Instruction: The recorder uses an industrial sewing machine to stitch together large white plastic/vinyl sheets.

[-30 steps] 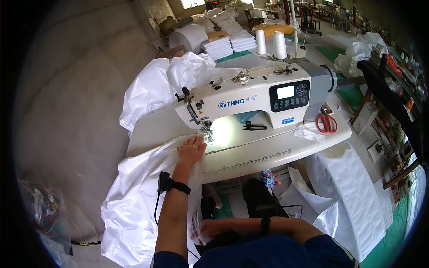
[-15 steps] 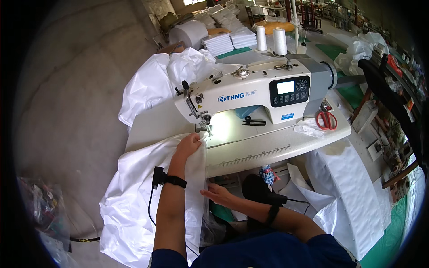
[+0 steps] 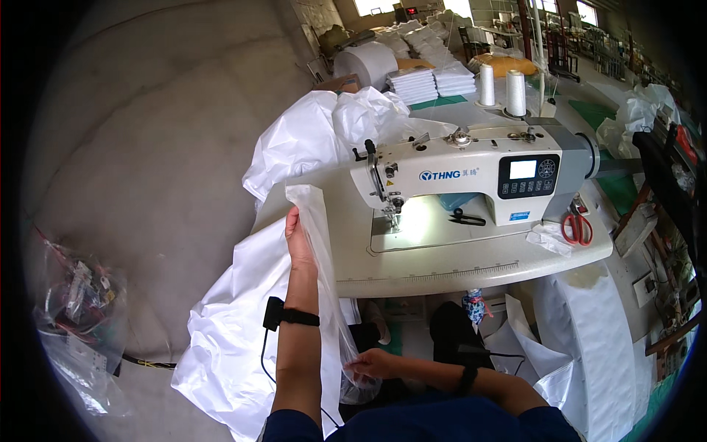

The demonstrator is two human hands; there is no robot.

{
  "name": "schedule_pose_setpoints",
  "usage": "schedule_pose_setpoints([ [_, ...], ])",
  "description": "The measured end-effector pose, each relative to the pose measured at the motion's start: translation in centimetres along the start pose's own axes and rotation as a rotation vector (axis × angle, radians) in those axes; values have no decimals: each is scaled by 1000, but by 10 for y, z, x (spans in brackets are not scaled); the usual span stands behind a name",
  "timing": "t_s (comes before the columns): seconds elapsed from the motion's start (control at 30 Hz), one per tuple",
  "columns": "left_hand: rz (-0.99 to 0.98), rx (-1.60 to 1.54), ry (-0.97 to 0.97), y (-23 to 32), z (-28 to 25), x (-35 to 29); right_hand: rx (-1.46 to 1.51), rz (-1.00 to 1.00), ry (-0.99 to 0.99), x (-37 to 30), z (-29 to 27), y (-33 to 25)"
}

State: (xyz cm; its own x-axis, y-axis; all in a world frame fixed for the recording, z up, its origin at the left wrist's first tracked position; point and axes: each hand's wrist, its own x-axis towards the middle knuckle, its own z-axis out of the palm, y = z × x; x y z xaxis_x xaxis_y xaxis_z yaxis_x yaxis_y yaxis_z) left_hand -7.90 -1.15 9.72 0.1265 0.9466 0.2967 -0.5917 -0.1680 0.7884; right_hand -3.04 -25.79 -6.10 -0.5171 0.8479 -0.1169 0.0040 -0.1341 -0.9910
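Observation:
A large white, slightly shiny sheet (image 3: 239,331) hangs over the left front of the sewing table (image 3: 420,278). My left hand (image 3: 297,239) is closed on its upper part, holding the edge up left of the white sewing machine (image 3: 456,166). The fingers are partly hidden behind the fold. Lower down, near my lap, my right hand (image 3: 372,365) pinches the sheet's right edge, where a thin see-through layer shows. The needle and presser foot (image 3: 395,221) stand apart from the sheet, lit by the machine's lamp.
Black thread snips (image 3: 468,218) lie under the machine arm; red-handled scissors (image 3: 577,228) rest at the table's right. Two white thread cones (image 3: 515,94) stand behind. More white material (image 3: 294,140) is heaped at the back left. A clear bag (image 3: 81,295) sits on the floor.
My left hand has drawn the sheet's top edge leftward, away from the needle, and raised it. My right hand has dropped lower and closed on the edge. The view has shifted left.

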Motion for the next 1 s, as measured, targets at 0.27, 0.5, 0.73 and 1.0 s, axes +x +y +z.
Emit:
schedule_pose_setpoints([
  [0.27, 637, 1005, -379, -31, 35, -4, -62, -234, 344, 28, -10, -19],
  [0.5, 257, 1671, -754, -94, -9, -17, 463, 253, 339, 74, 14, 15],
  [0.73, 613, 1972, -832, -115, -52, -20, 338, 292, 109, 0, -11, 20],
  [1.0, 348, 1970, -835, -123, -32, -12, -426, 424, 1401, -230, -111, 104],
])
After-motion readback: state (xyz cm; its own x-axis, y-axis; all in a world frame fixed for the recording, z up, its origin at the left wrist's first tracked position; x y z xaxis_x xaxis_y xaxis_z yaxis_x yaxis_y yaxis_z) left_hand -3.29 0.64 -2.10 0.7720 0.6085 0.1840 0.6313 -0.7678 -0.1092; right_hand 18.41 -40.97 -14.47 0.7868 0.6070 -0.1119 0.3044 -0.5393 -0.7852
